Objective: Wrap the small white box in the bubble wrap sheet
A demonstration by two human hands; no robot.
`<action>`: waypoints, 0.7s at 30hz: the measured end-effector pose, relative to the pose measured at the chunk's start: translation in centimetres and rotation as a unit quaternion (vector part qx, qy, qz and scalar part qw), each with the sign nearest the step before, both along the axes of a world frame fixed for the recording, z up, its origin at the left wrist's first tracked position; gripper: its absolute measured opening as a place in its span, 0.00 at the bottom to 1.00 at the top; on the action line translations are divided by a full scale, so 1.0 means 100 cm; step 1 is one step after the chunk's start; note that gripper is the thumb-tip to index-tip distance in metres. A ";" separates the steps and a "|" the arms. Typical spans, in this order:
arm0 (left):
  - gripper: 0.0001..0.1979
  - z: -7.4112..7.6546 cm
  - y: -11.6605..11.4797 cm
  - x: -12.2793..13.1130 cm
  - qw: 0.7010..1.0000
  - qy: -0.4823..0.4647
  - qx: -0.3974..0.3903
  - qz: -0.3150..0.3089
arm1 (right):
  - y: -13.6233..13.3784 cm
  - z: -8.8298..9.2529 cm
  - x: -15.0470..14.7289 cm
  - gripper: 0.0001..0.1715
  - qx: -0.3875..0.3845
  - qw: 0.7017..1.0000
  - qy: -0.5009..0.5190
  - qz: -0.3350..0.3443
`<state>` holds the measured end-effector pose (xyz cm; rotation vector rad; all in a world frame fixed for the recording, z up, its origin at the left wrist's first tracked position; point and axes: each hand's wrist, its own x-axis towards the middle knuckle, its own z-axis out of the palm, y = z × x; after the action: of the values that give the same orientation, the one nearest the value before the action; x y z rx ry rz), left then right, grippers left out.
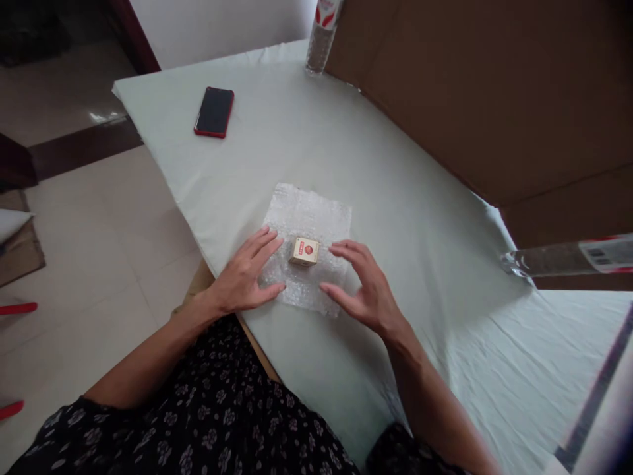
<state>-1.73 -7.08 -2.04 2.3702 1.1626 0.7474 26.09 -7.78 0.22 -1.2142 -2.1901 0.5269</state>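
Observation:
A small cream-coloured box (304, 251) with red print rests near the middle of a sheet of bubble wrap (310, 210), which lies flat on the table. To the left of the box is my left hand (248, 272), thumb and fingers apart, over the sheet's left edge. On the opposite side my right hand (363, 284) is curved with its thumb and fingers spread, its fingertips a short gap from the box. Neither hand touches the box or holds anything. Whether the fingers touch the bubble wrap I cannot tell.
A phone (214, 112) in a red case lies on the pale tablecloth (267, 125). A large brown cardboard panel (469, 86) stands along the right, with one clear plastic bottle (319, 43) at its far end and another bottle (558, 259) at its near end.

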 end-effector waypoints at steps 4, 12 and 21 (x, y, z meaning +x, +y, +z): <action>0.32 0.006 -0.024 -0.007 0.997 0.065 0.006 -0.034 | -0.046 -0.004 -0.005 0.35 0.026 0.993 -0.105 0.054; 0.18 0.002 -0.028 0.018 0.994 0.084 0.058 -0.028 | -0.041 -0.034 -0.024 0.16 0.145 0.986 -0.078 -0.037; 0.03 0.013 0.023 0.041 0.990 -0.104 -0.037 0.085 | 0.019 0.003 -0.018 0.07 -0.036 0.990 0.071 -0.119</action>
<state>2.39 -4.80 -0.70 2.0941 1.2892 0.9656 24.25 -5.89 0.52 -1.4085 -1.8915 0.5776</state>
